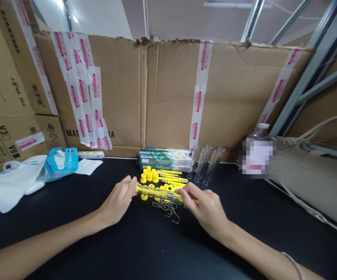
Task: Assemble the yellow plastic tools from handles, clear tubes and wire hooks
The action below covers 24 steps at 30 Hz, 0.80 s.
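Note:
Both hands hold a clear tube with a yellow piece inside, level above the black tabletop. My left hand is closed on its left end, thumb and fingers pinching the yellow tip. At the other end, my right hand grips the tube between thumb and fingers. Just behind it lie small yellow caps and several yellow rods with metallic parts. Thin S-shaped metal hooks rest in a tangle on the near side. Several clear tubes stand upright behind my right hand.
Slim green and white boxes are stacked against the cardboard wall. A blue tissue pack and white plastic lie left. On the right stand a bottle and a beige handbag with its strap on the black table.

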Available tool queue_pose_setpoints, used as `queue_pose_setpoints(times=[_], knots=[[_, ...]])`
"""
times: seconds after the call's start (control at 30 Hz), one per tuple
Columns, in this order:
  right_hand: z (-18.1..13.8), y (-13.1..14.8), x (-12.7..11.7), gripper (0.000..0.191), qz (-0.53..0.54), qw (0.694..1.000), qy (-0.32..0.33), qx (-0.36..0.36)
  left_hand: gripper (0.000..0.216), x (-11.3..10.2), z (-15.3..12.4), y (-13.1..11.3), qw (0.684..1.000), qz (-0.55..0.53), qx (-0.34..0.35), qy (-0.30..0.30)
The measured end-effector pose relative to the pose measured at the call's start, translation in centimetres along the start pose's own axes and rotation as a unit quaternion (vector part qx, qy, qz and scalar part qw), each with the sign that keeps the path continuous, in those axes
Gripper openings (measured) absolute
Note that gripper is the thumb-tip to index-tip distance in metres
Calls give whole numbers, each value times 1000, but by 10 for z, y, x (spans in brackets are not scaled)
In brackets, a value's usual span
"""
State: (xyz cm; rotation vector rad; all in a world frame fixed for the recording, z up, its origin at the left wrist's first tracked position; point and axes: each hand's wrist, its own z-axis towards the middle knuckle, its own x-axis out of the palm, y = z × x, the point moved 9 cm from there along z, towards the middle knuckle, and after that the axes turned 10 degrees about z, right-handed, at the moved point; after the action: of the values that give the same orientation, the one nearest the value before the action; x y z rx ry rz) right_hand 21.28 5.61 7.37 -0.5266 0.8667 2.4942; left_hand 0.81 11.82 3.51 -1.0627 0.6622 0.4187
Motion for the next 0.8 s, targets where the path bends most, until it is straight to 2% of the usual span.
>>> queue_pose_setpoints(times=[0.2, 0.4, 0.53, 0.6, 0.7, 0.8], knots=[[-4, 9, -1, 31, -69, 994, -10, -90, 47, 3, -2, -3, 998, -47, -27, 24], [-7, 27, 2, 24, -83, 979, 56, -177, 50, 5, 0, 18, 994, -65, -84, 19], [-8, 35, 1, 16, -85, 973, 58, -205, 55, 6, 6, 27, 989, -103, -102, 16], [-2, 30, -4, 12, -62, 983, 32, -172, 58, 7, 10, 28, 986, -131, -98, 18], [13, 2, -21, 16, 46, 997, -44, -36, 58, 8, 16, 31, 980, -175, -97, 16], [23, -24, -40, 25, 192, 972, -122, 61, 54, 7, 19, 34, 970, -216, -107, 12]])
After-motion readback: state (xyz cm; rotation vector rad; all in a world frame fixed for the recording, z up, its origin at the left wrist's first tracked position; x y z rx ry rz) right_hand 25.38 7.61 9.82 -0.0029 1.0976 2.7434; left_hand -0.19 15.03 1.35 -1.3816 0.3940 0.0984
